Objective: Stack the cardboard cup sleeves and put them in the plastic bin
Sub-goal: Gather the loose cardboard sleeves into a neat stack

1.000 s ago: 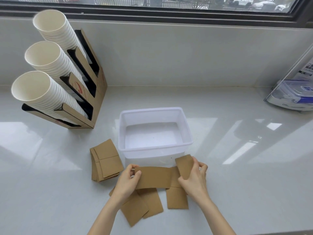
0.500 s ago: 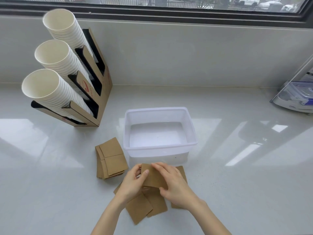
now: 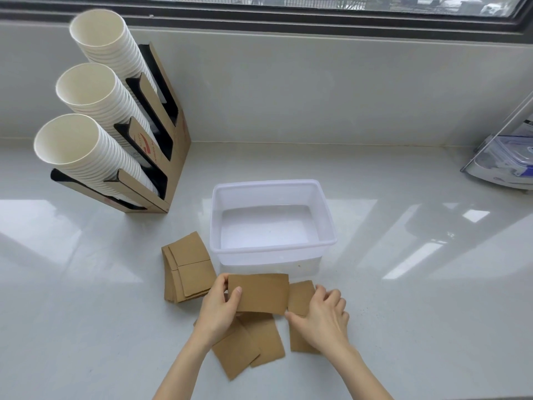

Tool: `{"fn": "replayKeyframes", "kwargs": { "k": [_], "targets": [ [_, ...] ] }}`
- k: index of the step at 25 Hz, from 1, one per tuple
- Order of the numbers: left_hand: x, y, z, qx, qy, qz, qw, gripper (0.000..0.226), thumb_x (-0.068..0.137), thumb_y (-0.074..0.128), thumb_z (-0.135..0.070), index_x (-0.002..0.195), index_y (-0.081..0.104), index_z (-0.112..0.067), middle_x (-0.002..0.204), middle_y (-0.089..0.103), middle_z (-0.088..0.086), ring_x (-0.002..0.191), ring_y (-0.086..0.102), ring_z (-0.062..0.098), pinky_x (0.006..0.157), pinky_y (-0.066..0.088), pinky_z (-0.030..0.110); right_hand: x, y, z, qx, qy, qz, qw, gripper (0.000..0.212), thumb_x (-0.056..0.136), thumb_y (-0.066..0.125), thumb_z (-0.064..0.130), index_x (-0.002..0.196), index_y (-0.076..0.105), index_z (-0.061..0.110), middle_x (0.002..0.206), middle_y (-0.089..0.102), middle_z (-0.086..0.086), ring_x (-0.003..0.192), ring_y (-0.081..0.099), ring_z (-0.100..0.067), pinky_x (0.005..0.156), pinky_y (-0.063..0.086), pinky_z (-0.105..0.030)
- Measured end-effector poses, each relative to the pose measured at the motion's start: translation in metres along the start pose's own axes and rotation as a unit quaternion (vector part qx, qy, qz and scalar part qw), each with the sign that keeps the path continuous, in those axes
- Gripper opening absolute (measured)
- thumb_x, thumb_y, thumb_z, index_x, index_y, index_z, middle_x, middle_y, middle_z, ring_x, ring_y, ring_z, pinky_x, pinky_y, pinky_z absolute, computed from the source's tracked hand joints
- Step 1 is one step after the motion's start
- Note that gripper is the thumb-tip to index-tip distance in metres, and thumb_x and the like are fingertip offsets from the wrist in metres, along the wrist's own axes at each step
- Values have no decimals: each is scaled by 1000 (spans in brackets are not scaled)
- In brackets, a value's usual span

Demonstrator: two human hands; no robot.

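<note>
My left hand (image 3: 219, 308) is shut on a flat brown cardboard sleeve (image 3: 259, 293), holding it just above the counter in front of the clear plastic bin (image 3: 328, 223). The bin has nothing in it. My right hand (image 3: 324, 316) hovers with fingers spread over a loose sleeve (image 3: 301, 295) on the counter, its thumb near the held sleeve's right corner. More loose sleeves (image 3: 248, 347) lie overlapping under my hands. A rough pile of sleeves (image 3: 187, 269) sits left of the bin.
A cardboard rack (image 3: 176, 145) holding three tilted stacks of white paper cups (image 3: 86, 90) stands at the back left. A lidded plastic container (image 3: 507, 160) sits at the far right. A wall and window sill run behind the white counter.
My right hand laid its sleeve onto the one in my left hand, then drew back to the right and spread over a loose sleeve. The left hand kept its hold.
</note>
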State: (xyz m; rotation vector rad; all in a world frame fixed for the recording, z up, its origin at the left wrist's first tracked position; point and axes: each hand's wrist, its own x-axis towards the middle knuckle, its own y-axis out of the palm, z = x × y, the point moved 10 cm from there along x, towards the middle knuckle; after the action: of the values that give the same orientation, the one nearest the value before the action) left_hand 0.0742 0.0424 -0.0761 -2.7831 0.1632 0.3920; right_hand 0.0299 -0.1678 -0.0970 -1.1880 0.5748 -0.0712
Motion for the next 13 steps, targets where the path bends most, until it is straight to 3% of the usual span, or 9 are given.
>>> {"fn": "replayKeyframes", "kwargs": {
  "k": [3,7,13],
  "targets": [
    [2,-2,0,22,5,-8,1000,11,90,46,-15,91,49,-25,88,61,-13,87,59,11,72,44,19,-1,7,4,-25,7,6,1000,69,75,59,51,122,33,9,122,38,-11,113,38,-28,91,37,-33],
    [2,-6,2,13,3,-17,1000,15,90,46,-13,88,48,-28,87,60,-13,85,58,8,59,44,7,2,7,7,13,1,10,1000,64,74,59,34,125,29,8,122,33,-12,112,35,-28,90,36,-31],
    [3,-3,7,60,-4,-8,998,20,91,44,-16,110,47,-14,105,62,2,108,54,24,86,42,31,6,-8,-2,98,1,-30,995,76,76,56,24,138,16,11,121,29,-11,111,33,-27,92,34,-31]
  ]
}}
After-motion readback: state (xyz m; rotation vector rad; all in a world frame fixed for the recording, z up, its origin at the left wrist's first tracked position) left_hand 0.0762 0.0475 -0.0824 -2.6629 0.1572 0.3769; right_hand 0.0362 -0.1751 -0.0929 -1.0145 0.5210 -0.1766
